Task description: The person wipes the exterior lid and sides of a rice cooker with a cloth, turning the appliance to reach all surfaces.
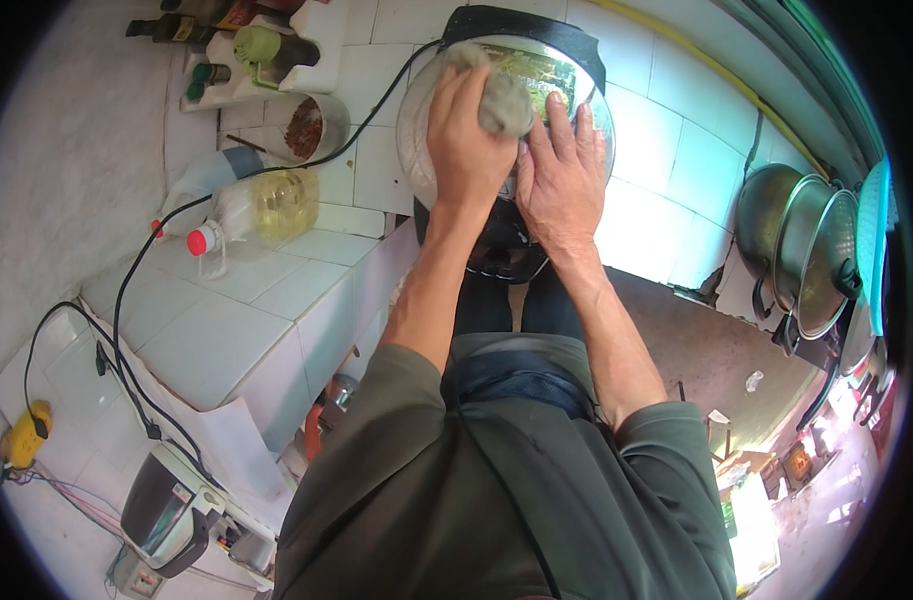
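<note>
Before me on the tiled counter stands a rounded electric kitchen appliance (pixel 417 169), light-bodied with black parts at its far and near ends, perhaps a rice cooker. My left hand (pixel 468 139) grips a damp-looking grey-green cloth (pixel 506 106) and presses it against the appliance's shiny upper face. Part of the cloth is hidden under the fingers. To the right, my right hand (pixel 565 169) rests on the same surface with fingers spread and nothing held. A colourful printed panel (pixel 539 71) shows beyond the fingertips.
A black power cord (pixel 366 124) runs left across the counter. Nearby lie an oil bottle (pixel 273 206), a tub of red-brown food (pixel 306 129) and a white rack of bottles (pixel 306 79). Pots (pixel 790 240) hang at right. A white appliance (pixel 164 510) and yellow socket adapter (pixel 29 435) are lower left.
</note>
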{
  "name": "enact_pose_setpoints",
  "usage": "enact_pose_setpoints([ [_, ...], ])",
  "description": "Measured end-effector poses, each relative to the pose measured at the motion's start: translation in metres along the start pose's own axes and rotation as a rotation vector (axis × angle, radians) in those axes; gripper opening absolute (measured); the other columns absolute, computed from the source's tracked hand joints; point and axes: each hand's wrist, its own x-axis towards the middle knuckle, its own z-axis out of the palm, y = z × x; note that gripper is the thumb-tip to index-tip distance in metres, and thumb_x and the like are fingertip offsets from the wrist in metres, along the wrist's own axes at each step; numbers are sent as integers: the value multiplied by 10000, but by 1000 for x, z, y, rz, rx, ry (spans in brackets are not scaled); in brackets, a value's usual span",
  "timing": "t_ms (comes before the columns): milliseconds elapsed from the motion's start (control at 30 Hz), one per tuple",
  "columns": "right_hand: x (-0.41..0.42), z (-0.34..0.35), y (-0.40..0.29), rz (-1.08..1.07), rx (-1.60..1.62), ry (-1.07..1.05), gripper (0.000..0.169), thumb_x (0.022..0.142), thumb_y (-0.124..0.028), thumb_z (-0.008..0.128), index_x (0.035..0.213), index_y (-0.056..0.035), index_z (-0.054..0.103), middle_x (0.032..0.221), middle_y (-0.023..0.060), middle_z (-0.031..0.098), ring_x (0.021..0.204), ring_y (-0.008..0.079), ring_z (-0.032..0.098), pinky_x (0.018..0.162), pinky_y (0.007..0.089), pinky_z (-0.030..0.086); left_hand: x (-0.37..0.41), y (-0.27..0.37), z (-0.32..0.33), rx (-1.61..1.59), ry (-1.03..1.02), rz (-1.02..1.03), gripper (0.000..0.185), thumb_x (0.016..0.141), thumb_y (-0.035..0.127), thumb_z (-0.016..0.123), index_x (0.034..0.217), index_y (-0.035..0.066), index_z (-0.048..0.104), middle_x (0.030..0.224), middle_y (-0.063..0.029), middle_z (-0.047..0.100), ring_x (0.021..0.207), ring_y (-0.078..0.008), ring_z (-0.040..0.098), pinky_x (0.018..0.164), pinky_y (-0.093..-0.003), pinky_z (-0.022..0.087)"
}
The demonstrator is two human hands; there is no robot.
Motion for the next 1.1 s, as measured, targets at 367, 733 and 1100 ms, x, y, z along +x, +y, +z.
enact_pose_setpoints([
  [367, -3, 1, 13, 29, 240, 223, 495, 949, -47, 751, 1444, -63, 753, 1499, 125, 741, 1450, 433, 654, 1221, 586, 513, -25, 2, -57, 0, -412, 68, 581, 765, -28, 842, 1334, 88, 813, 1376, -161, 792, 1387, -387, 706, 1178, -471, 561],
  [733, -13, 15, 23, 134, 661, 490, 468, 912, 139, 688, 1351, 14, 792, 1266, 191, 823, 1254, 401, 769, 1149, 473, 576, -28, 46, 9, -9, -169, 94, 540, 751, 6, 874, 1284, 46, 803, 1252, -147, 800, 1230, -403, 736, 1113, -493, 561],
  [1100, -41, -51, 35, 353, 1252, 136, 648, 933, 9, 754, 1575, 25, 660, 1664, 218, 622, 1572, 328, 570, 1297, 443, 446, -54, 101, -25, -774, -242, -730, 696, 981, -1, 794, 1619, -51, 520, 1444, -148, 714, 1318, -213, 700, 1163, -365, 538],
])
